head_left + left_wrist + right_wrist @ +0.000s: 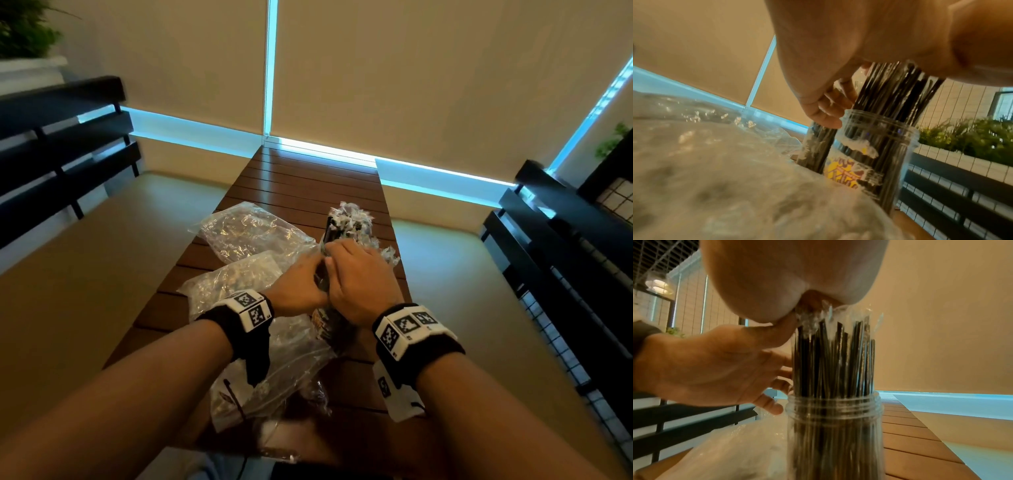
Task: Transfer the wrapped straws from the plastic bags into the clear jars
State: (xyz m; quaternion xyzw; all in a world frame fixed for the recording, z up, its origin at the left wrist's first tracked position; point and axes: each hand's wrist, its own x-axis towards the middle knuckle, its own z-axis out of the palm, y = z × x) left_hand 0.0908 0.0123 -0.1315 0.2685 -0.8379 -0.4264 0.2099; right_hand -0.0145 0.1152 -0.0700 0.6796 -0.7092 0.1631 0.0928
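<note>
A clear jar (pixel 834 426) with a yellow label (pixel 842 173) stands on the wooden table (pixel 308 185), packed with dark wrapped straws (pixel 834 363) that rise well above its rim. My right hand (pixel 359 277) lies over the straw tops, fingers bent around them. My left hand (pixel 715 363) sets its straight fingers against the bundle's left side, above the rim. Just behind it a second jar (pixel 349 222) is full of straws with crinkled wrapper ends. Crumpled clear plastic bags (pixel 246 233) lie to the left and toward me.
Another plastic bag (pixel 274 370) lies under my left wrist, near the table's front edge. Black slatted railings stand on the left (pixel 61 144) and right (pixel 565 240). Green plants (pixel 972 134) sit beyond the right railing. Beige blinds hang behind the table.
</note>
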